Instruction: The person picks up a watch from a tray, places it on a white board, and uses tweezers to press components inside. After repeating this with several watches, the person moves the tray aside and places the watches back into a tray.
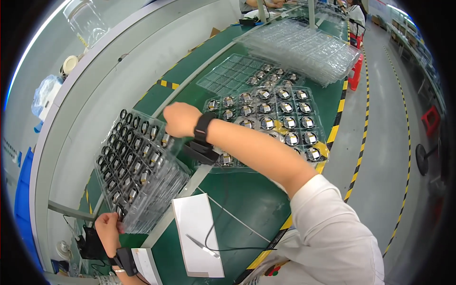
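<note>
A clear plastic tray [124, 166] filled with rows of small black-rimmed parts lies tilted on a thick stack of similar trays [159, 194] at the left. My left hand [108, 229] is closed at the tray's near corner, thumb and fingers pinching the edge. At the far corner my right hand [182, 119] is closed too, its fingertips mostly hidden against the tray edge. Both wrists wear black bands with dark box-shaped devices. Beneath my right forearm, another clear tray [297, 114] holds round black-ringed parts with pale square centres; yellow tape marks some of it.
Farther along the green bench [237, 204] lie a partly filled tray [228, 76] and a wide stack of clear trays [304, 45]. Nearer me are a white sheet [197, 237], tweezers [203, 247] and a black cable. Red stools [355, 71] stand beside the bench; other people sit at the far end.
</note>
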The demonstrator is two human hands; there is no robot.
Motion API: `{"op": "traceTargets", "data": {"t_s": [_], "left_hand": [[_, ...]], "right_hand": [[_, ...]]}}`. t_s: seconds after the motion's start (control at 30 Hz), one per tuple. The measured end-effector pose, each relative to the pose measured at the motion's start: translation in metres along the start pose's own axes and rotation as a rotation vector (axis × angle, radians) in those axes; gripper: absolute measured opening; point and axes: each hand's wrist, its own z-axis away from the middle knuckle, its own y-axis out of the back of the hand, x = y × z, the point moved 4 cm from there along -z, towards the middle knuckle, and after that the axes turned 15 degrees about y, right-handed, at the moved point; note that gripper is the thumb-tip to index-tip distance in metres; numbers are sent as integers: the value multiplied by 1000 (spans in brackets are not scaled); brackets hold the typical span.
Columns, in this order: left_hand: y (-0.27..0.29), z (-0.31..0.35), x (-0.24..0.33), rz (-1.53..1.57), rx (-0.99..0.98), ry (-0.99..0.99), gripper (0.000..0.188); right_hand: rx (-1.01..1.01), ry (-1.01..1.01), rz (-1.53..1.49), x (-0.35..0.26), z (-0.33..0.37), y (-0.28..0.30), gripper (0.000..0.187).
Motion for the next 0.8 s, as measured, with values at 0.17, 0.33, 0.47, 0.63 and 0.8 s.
{"op": "traceTargets", "data": {"t_s": [0.17, 0.33, 0.47, 0.63, 0.8], "left_hand": [[-3, 16, -24, 145, 47, 67, 15], [-10, 17, -51, 322, 98, 199, 15], [-19, 25, -48, 315, 77, 173, 16], [-26, 30, -49, 325, -44, 173, 15], [-25, 43, -49, 399, 2, 152, 17]], "right_hand": [[-36, 26, -170, 12, 68, -1, 24], [-66, -130, -47, 84, 153, 43, 43], [121, -567, 623, 188, 260, 131, 43], [19, -603, 508, 273, 353, 146, 48], [108, -953, -125, 209, 342, 140, 40]]}}
